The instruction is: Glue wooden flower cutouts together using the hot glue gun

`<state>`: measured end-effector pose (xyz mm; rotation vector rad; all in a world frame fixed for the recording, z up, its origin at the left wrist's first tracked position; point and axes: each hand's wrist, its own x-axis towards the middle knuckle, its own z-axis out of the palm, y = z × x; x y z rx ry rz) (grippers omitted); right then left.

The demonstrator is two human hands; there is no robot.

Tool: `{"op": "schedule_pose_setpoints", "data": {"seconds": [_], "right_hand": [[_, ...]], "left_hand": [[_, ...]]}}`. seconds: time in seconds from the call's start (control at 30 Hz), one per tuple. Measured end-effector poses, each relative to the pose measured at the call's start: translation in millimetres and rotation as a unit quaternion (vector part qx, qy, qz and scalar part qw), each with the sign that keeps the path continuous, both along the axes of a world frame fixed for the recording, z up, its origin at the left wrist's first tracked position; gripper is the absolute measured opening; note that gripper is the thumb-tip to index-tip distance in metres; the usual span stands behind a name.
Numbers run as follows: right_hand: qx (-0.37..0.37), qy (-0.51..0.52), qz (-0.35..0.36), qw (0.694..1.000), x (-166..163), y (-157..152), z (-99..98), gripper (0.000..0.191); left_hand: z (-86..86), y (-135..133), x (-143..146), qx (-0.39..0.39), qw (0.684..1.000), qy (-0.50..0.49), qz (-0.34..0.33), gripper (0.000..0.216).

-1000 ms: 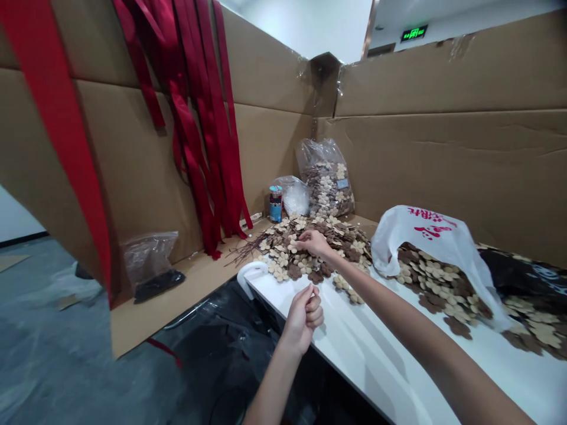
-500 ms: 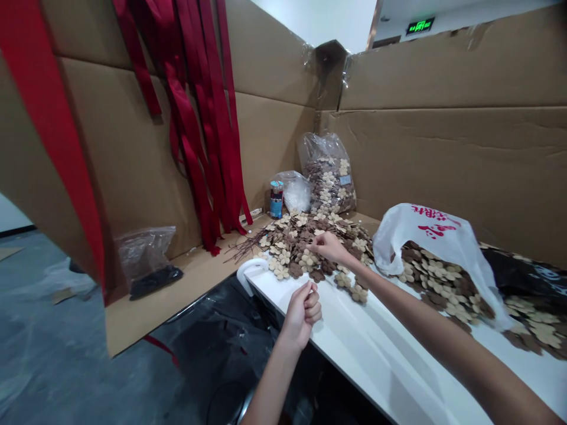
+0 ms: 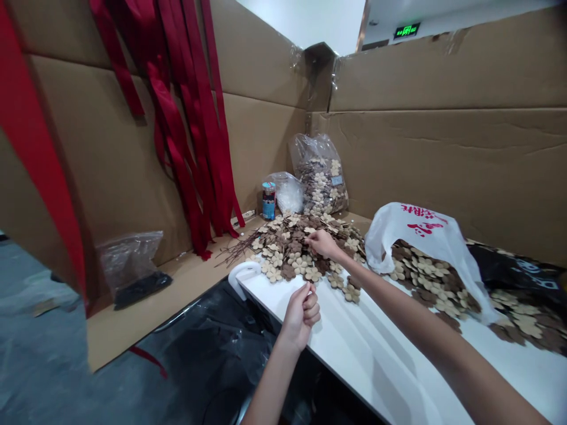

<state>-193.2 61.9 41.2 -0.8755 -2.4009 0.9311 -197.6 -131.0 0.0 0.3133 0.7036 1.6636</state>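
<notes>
My left hand (image 3: pixel 302 313) is closed in a loose fist over the near edge of the white tabletop (image 3: pixel 354 336), thumb pressed on the index finger. Whatever it pinches is too small or hidden to make out. My right hand (image 3: pixel 322 243) reaches across to the heap of brown and beige flower-shaped pieces (image 3: pixel 277 260), its fingertips pinched together just over the pieces. I cannot see what, if anything, sits between them. A few flower pieces (image 3: pixel 349 290) lie at the heap's front edge, below my right wrist.
Behind the heap stand a clear bag of flowers (image 3: pixel 319 189), a blue jar (image 3: pixel 269 202) and a bag of white material (image 3: pixel 290 195). A white plastic bag (image 3: pixel 425 236) spills flowers at right. Red ribbons (image 3: pixel 199 136) hang from the cardboard wall (image 3: pixel 443 147). Dark thin stems (image 3: pixel 237 249) lie left.
The view has turned slightly, shifting the scene to the left. Both hands keep nearly the same pose, the right one still at the heap and the left one still closed by the edge.
</notes>
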Motion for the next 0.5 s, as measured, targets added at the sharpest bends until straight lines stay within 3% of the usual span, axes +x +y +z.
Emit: {"op": "schedule_pose_setpoints", "data": {"seconds": [0.2, 0.5], "right_hand": [[-0.042, 0.028, -0.020, 0.999, -12.3, 19.1, 4.4, 0.035], [-0.101, 0.025, -0.018, 0.994, -4.7, 35.8, -1.3, 0.034]], "left_hand": [[-0.8, -2.2, -6.4, -0.007, 1.000, 0.002, 0.005, 0.024], [-4.9, 0.5, -7.8, 0.000, 1.000, -0.015, -0.005, 0.022]]}}
